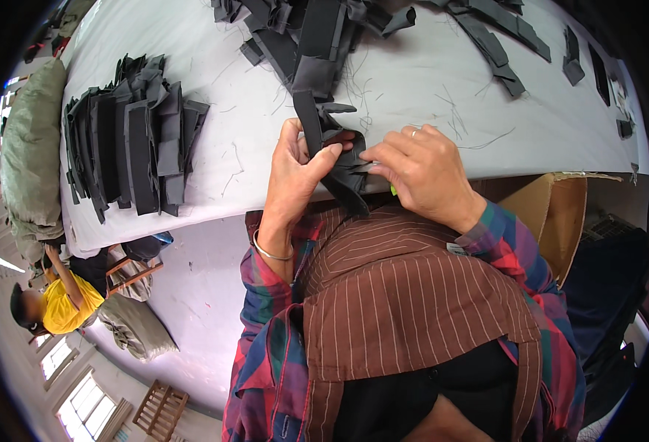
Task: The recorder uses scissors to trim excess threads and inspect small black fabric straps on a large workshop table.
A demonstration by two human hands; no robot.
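At the table's near edge, my left hand grips a folded dark grey fabric piece between thumb and fingers. Part of that piece hangs below the thumb, over the apron. My right hand is closed in a pinch at the fabric's right side. A slim grey metal tip sticks out from its fingers, and a bright green bit shows under them. They look like parts of one small tool, mostly hidden by the hand. Just beyond my hands, a heap of dark fabric strips reaches down to the held piece.
Stacked dark fabric pieces stand at the left of the white table. Loose strips and thread ends lie at the right. An open cardboard box is below the right edge. Another person in yellow sits left, by large sacks.
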